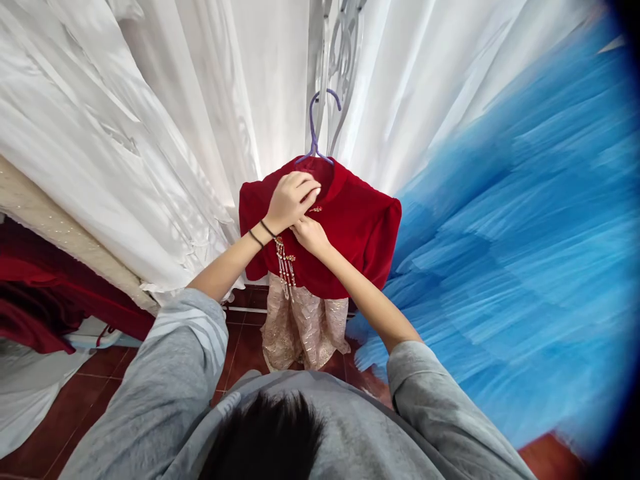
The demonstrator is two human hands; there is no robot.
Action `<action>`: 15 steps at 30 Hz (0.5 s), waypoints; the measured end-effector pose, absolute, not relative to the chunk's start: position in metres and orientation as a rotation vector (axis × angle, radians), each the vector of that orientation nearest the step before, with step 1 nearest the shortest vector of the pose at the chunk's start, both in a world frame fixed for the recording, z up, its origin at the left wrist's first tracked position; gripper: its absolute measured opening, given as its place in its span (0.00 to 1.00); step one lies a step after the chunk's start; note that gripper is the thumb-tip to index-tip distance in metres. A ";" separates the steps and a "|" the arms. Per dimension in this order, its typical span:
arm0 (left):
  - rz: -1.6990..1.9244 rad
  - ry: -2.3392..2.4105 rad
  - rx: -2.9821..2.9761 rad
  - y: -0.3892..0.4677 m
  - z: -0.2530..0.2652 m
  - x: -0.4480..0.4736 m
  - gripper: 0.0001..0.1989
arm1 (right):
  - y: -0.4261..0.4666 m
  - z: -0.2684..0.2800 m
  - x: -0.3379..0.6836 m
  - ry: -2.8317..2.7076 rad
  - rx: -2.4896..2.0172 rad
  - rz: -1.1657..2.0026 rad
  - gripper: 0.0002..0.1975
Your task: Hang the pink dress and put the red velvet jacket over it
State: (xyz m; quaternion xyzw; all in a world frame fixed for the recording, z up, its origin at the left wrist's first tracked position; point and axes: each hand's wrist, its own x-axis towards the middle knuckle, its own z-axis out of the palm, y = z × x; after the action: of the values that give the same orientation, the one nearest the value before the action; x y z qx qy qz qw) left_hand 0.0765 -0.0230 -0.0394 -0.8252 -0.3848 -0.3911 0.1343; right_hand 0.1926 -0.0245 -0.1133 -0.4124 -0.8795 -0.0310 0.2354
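Note:
A red velvet jacket [360,220] with short sleeves hangs in front of me on a purple hanger [314,127]. My left hand [293,198], with dark bands at its wrist, is closed at the front of the collar, fingers bent together. Just below it, my right hand [311,235] pinches the jacket's front opening; its fingertips are partly covered by my left hand. A small ornamental fastener [316,209] shows beside the fingers. Beaded tassels [286,270] dangle from the jacket's front. Under the jacket hangs a pale pink skirt [305,327] with a shiny pattern.
The hanger hooks onto a white scrolled metal frame [345,47]. White drapery [200,87] falls behind it. A large blue tulle garment [525,233] fills the right side. Dark red cloth [40,287] lies at the left, above a red tiled floor [80,407].

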 end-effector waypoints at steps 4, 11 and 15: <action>-1.231 -1.376 -2.159 -0.045 -0.085 0.046 0.14 | -0.080 -0.154 0.221 -2.116 -0.932 0.095 0.20; -0.883 -1.515 -2.438 -0.049 -0.136 0.020 0.18 | -0.143 -0.290 0.284 -1.192 -1.599 0.682 0.22; -0.858 -1.534 -2.367 -0.064 -0.135 0.041 0.22 | -0.106 -0.306 0.314 -1.167 -1.496 0.925 0.34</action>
State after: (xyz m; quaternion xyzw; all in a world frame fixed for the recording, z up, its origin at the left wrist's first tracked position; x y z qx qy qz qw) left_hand 0.0405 -0.0642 -0.1353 -0.7991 -0.5179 -0.2897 0.0965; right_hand 0.3135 -0.1058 -0.3064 -0.6168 -0.4809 0.3812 0.4929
